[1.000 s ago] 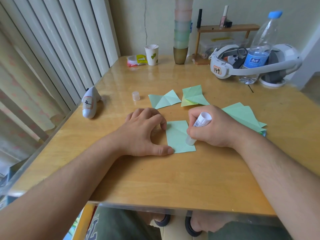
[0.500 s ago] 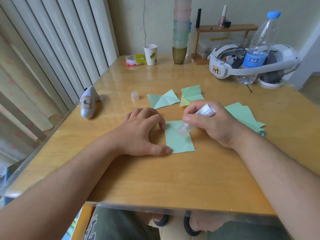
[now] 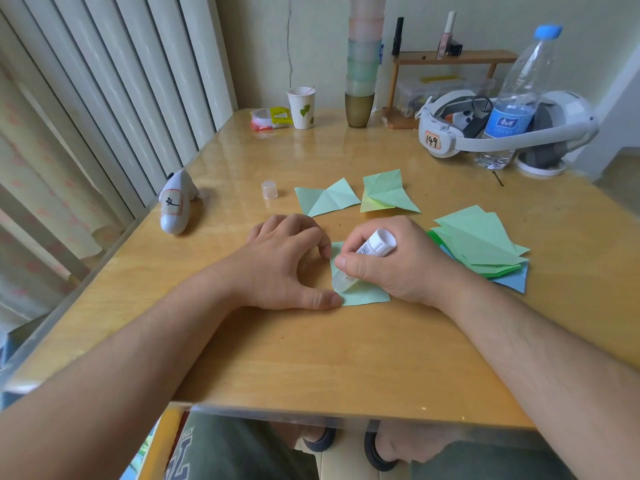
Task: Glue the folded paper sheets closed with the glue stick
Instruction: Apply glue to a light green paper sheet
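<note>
A light green folded paper sheet (image 3: 367, 296) lies on the wooden table (image 3: 311, 358) in front of me. My right hand (image 3: 391, 261) grips a white glue stick (image 3: 375, 245), tilted, with its clear tip down on the sheet near the left edge. My left hand (image 3: 287, 261) rests on the table with thumb and fingertips pressing the sheet's left edge. The glue stick's clear cap (image 3: 269, 189) stands apart, further back. Two unfolded creased sheets (image 3: 327, 197) (image 3: 386, 192) lie behind my hands. A stack of folded green and blue sheets (image 3: 481, 247) sits to the right.
A white stapler-like object (image 3: 176, 206) lies at the left edge by the curtains. At the back stand a paper cup (image 3: 302, 107), stacked cups (image 3: 362, 81), a small wooden shelf (image 3: 450, 60), a headset (image 3: 485, 133) and a water bottle (image 3: 516, 98).
My right hand moved the glue stick from the sheet's right side up and across to its left edge, now tip down near my left thumb. My left hand stayed put.
</note>
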Demonstrator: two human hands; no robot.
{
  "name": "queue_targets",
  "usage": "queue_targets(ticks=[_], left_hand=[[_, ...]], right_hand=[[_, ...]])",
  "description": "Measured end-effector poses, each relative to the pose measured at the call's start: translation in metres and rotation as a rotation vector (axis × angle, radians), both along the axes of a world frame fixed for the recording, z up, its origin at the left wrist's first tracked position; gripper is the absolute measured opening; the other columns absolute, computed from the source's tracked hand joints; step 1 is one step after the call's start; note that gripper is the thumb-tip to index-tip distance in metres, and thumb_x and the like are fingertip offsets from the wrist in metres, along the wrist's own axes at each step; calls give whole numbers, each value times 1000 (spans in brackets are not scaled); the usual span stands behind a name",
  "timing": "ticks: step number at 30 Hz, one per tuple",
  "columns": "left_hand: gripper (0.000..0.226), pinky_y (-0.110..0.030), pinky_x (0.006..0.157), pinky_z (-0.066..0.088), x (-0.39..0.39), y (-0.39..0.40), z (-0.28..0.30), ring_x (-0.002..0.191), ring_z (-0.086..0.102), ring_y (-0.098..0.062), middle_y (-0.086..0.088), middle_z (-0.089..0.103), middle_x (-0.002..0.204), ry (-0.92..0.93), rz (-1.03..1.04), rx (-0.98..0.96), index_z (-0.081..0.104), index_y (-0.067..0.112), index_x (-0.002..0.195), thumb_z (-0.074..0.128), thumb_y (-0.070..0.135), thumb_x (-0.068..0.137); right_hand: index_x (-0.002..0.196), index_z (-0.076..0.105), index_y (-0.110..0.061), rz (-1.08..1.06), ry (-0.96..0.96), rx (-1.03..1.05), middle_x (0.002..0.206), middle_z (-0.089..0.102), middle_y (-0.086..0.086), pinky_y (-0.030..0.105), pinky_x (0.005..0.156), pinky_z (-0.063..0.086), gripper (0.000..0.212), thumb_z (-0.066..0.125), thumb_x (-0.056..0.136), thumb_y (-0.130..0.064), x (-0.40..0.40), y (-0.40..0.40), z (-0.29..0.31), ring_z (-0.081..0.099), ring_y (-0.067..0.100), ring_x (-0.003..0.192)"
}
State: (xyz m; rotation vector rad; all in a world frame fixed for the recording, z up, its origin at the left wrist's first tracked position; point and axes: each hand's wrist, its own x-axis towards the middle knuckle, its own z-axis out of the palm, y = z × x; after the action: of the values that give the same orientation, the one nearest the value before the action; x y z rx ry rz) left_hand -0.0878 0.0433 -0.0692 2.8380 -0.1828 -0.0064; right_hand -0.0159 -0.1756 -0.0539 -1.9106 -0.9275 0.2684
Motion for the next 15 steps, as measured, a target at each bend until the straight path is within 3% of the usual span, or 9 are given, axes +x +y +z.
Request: queue_targets(ticks=[3,7,11,15], left_hand=[[71,-46,119,26,0,0,0,138,26,-16,19,37,139,1,1,1,45,52,113,54,94,57],[72,-45,120,24,0,0,0,139,26,-16,19,36,139,0,6,-2,46,50,115,55,94,57],[69,-44,119,24,-1,-1,0,138,26,-16,19,36,137,1,5,-12,44,52,111,56,93,57],[66,-44,119,24,-1,-1,1,139,26,-16,20,36,138,7,7,-12,42,53,109,56,92,57]], right_hand=[[73,73,-24,13,-22,-40,67,64,-13,21,62,42,15,79,81,-35,0,1,-1,55,3,66],[70,71,-26,20,-34,-80,68,65,-10,24,63,42,13,74,77,-36,0,0,2,55,4,66],[71,71,-21,6,-52,-116,73,67,3,33,65,46,16,72,73,-37,5,-11,8,59,24,74],[67,69,-21,-28,-37,-137,76,67,6,36,67,46,15,70,69,-36,12,-21,11,60,28,80]])
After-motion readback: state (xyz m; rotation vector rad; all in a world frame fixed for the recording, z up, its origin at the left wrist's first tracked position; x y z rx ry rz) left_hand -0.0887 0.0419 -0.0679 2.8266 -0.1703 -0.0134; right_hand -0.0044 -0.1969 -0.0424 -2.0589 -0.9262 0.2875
